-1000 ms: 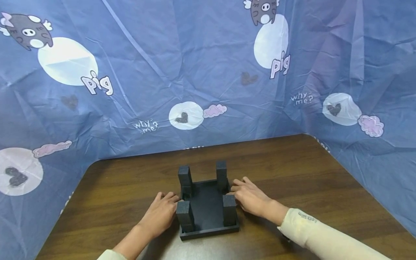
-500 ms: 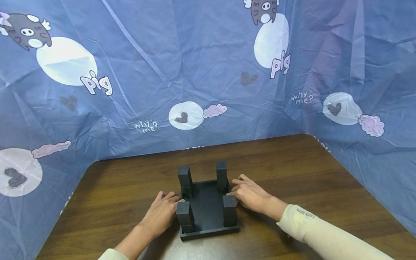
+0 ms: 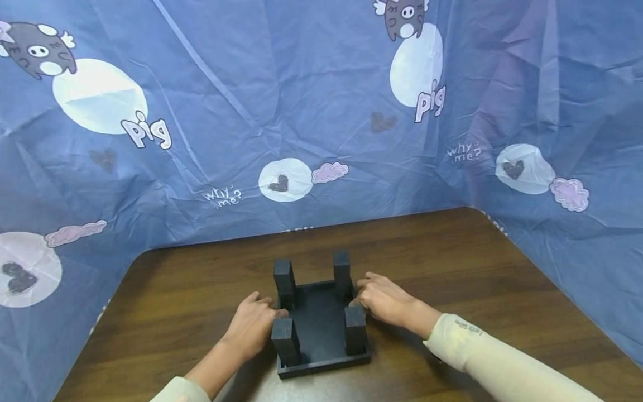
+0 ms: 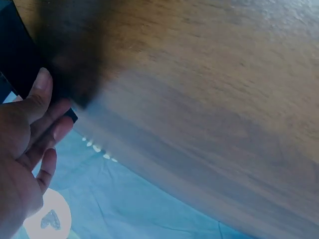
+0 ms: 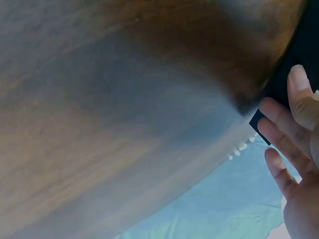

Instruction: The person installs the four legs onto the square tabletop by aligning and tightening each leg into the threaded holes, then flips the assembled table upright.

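Note:
A shallow black tray [image 3: 321, 365] with a square block post standing at each corner sits on the table in the head view. The near left post [image 3: 286, 340] and near right post [image 3: 355, 332] partly cover the hands' fingers. My left hand [image 3: 253, 321] grips the tray's left side, its index finger reaching over the rim. Opposite it, my right hand [image 3: 384, 301] grips the right side. In the left wrist view the thumb [image 4: 42, 82] presses the outer wall, with fingers curled at the edge. The right wrist view shows the right thumb [image 5: 299, 82] likewise. The tray's underside is hidden.
A brown wood-grain table [image 3: 201, 285] with rounded corners lies under the tray and extends around it. Blue printed fabric [image 3: 226, 111] hangs behind the far edge and along both sides.
The tray and its posts sit slightly nearer to me. My left index finger reaches further over the rim, and the right fingers are drawn in closer. The head view has shifted a little.

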Demonstrator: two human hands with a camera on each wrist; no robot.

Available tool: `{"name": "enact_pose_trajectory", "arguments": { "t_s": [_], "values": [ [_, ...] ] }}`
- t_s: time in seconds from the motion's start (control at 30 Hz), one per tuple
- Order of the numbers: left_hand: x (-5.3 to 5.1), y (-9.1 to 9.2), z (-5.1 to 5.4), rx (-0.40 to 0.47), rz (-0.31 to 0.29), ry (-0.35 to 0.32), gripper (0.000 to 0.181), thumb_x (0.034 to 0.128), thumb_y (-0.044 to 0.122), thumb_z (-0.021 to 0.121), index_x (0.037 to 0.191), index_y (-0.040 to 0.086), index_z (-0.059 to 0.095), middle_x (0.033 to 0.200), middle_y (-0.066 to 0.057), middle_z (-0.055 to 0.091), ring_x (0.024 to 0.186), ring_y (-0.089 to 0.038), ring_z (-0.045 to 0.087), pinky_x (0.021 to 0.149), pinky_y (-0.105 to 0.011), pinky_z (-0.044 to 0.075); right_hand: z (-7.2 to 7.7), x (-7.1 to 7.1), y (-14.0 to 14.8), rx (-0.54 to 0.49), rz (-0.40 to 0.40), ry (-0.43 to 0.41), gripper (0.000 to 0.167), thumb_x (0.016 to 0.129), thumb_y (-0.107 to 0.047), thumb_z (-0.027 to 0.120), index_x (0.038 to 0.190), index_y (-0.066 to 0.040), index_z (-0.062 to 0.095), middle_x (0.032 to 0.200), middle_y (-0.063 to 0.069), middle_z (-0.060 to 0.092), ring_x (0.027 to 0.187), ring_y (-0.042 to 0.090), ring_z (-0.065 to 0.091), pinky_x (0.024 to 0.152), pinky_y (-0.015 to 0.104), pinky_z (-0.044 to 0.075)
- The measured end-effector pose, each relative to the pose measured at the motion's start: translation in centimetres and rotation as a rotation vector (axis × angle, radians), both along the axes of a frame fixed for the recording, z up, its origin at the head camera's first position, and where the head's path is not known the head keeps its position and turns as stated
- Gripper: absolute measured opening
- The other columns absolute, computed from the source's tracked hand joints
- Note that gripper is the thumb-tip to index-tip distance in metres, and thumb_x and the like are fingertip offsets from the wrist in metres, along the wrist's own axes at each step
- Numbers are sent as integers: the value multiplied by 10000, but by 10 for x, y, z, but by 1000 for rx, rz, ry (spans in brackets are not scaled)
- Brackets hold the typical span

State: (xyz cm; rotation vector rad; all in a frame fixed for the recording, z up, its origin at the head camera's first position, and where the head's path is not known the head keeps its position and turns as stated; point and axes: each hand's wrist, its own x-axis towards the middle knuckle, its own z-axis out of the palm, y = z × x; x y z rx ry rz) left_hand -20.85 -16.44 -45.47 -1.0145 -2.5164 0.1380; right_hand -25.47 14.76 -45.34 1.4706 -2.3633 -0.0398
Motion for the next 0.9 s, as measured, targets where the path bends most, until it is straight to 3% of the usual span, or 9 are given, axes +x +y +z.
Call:
{"name": "enact_pose_trajectory", "arguments": {
  "t_s": [0.23, 0.43, 0.53, 0.63, 0.77, 0.87, 0.9],
  "values": [
    [2, -3, 18, 8, -7, 38, 443, 616, -90, 771, 906, 246, 763, 741, 47, 694, 666, -122, 589, 629, -279, 333, 19, 2, 1, -22, -45, -97, 464, 678, 129, 674, 1034, -153, 769, 791, -104, 705, 651, 66, 450, 746, 345, 467],
    [3, -8, 31, 75, -36, 74, 414, 653, -112, 714, 880, 229, 772, 766, 83, 723, 722, -97, 635, 637, -288, 333, 33, 1, 2, -46, -5, -41, 477, 637, 115, 668, 994, -180, 782, 789, -114, 704, 633, 57, 454, 632, 284, 360],
    [4, -11, 36, 116, -63, 85, 439, 646, -140, 662, 856, 228, 779, 730, 102, 713, 679, -89, 613, 629, -289, 320, 40, 2, 2, -63, 0, -33, 486, 618, 126, 665, 965, -191, 789, 833, -118, 724, 643, 62, 475, 643, 296, 396],
    [4, -12, 41, 146, -113, 118, 409, 639, -128, 632, 821, 211, 772, 703, 99, 698, 627, -80, 575, 617, -284, 310, 46, 5, 5, -86, 8, -37, 509, 606, 145, 629, 965, -179, 788, 849, -120, 728, 648, 62, 486, 667, 324, 430],
    [3, -14, 46, 189, -228, 191, 264, 662, -90, 597, 565, 155, 579, 577, 93, 582, 496, -63, 399, 569, -276, 258, 54, 9, 10, -114, 33, -57, 492, 571, 145, 583, 886, -179, 778, 801, -130, 702, 670, 68, 519, 652, 322, 423],
    [5, -15, 50, 215, -305, 243, 319, 782, 132, 638, 528, 181, 451, 535, 101, 497, 476, -62, 307, 552, -270, 238, 60, 12, 14, -135, 29, -66, 381, 530, 148, 574, 706, -167, 696, 695, -102, 624, 626, 67, 492, 682, 333, 460],
    [6, -15, 51, 222, -318, 250, 297, 797, 230, 620, 543, 186, 472, 538, 104, 490, 478, -61, 315, 553, -269, 241, 62, 13, 15, -145, 22, -70, 341, 516, 152, 569, 633, -162, 633, 649, -96, 571, 585, 58, 437, 685, 334, 466]
  ]
}}
